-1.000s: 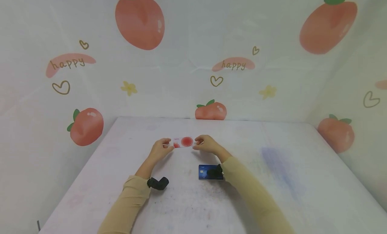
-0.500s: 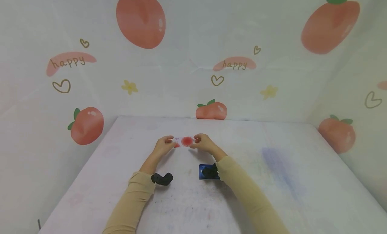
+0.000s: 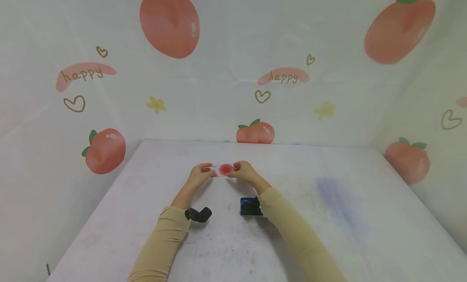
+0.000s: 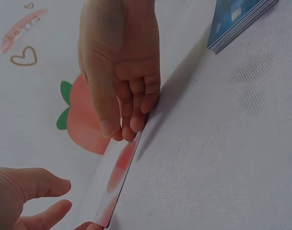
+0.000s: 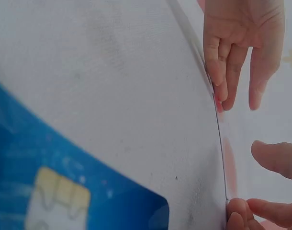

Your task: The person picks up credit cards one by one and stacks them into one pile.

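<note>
A white card with a red round print [image 3: 225, 169] is on the table between both hands, its long side running left to right. My left hand [image 3: 199, 175] is at its left end, fingertips at the edge; in the right wrist view that left hand [image 5: 244, 43] has fairly straight fingers and its thumb stands away. My right hand [image 3: 245, 171] is at the other end, its fingertips meeting the card; the left wrist view shows this right hand [image 4: 119, 72] with relaxed fingers. Whether the card lies wholly flat is unclear.
A stack of blue chip cards [image 3: 250, 206] lies nearer, partly hidden by the right wrist's black camera; the left wrist view shows the stack's [image 4: 237, 19] layered edge. White table [image 3: 153, 160] meets a peach-printed backdrop [image 3: 226, 39] behind.
Both hands have moved inward, from slightly apart from the white card to its ends. The card has hardly moved. The right forearm covers more of the blue stack.
</note>
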A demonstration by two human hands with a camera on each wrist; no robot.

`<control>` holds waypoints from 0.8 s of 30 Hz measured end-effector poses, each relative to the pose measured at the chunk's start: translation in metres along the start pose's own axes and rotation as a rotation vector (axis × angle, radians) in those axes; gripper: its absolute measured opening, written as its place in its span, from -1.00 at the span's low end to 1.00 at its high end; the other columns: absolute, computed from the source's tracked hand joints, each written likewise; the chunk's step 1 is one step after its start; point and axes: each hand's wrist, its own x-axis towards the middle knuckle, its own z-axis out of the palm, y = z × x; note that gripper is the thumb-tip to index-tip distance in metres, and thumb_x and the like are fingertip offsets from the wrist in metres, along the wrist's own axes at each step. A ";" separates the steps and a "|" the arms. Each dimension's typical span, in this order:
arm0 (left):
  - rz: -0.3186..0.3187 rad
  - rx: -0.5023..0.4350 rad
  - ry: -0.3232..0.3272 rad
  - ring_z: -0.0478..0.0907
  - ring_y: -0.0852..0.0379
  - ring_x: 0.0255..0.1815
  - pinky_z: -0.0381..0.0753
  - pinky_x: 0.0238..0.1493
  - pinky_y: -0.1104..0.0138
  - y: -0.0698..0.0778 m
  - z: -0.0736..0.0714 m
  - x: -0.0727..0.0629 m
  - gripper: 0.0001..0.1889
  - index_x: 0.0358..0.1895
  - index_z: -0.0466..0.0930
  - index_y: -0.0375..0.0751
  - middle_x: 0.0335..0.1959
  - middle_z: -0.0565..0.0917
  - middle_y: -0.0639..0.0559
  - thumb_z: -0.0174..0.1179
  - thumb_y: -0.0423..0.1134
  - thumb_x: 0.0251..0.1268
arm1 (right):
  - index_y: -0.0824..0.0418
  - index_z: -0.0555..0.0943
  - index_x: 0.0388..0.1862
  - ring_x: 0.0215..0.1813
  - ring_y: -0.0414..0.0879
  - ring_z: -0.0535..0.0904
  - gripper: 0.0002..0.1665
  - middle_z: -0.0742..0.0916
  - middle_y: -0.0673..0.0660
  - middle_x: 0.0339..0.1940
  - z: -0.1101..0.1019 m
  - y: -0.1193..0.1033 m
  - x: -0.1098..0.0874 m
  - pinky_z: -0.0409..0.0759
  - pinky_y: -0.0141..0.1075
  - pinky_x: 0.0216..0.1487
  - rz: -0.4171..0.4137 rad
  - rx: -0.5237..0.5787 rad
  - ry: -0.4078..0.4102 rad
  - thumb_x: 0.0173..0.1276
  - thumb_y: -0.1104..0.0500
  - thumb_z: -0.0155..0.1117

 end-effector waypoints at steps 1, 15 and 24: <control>-0.004 -0.007 0.002 0.34 -0.18 0.31 0.35 0.31 0.06 0.000 0.000 0.000 -0.53 0.24 0.36 -0.30 0.25 0.42 -0.35 0.05 -0.28 0.25 | 0.46 0.44 0.16 0.02 0.03 0.53 -0.32 0.63 0.29 0.03 0.000 0.000 0.001 0.52 -0.16 0.16 0.007 0.008 0.001 0.12 0.13 0.37; -0.021 -0.080 0.037 0.37 -0.21 0.28 0.38 0.28 0.07 0.002 0.003 -0.001 -0.48 0.27 0.29 -0.43 0.23 0.41 -0.40 0.09 -0.29 0.26 | 0.47 0.45 0.16 0.00 0.02 0.54 -0.32 0.65 0.27 -0.01 0.005 0.015 0.016 0.52 -0.15 0.15 0.036 0.053 0.021 0.09 0.15 0.39; -0.027 -0.091 0.048 0.37 -0.22 0.28 0.36 0.30 0.07 0.000 0.004 0.000 -0.43 0.29 0.23 -0.50 0.23 0.41 -0.42 0.09 -0.29 0.26 | 0.43 0.47 0.16 -0.07 -0.05 0.48 -0.35 0.63 0.24 -0.01 -0.002 0.001 0.000 0.52 -0.21 0.13 0.069 0.082 0.000 0.13 0.14 0.36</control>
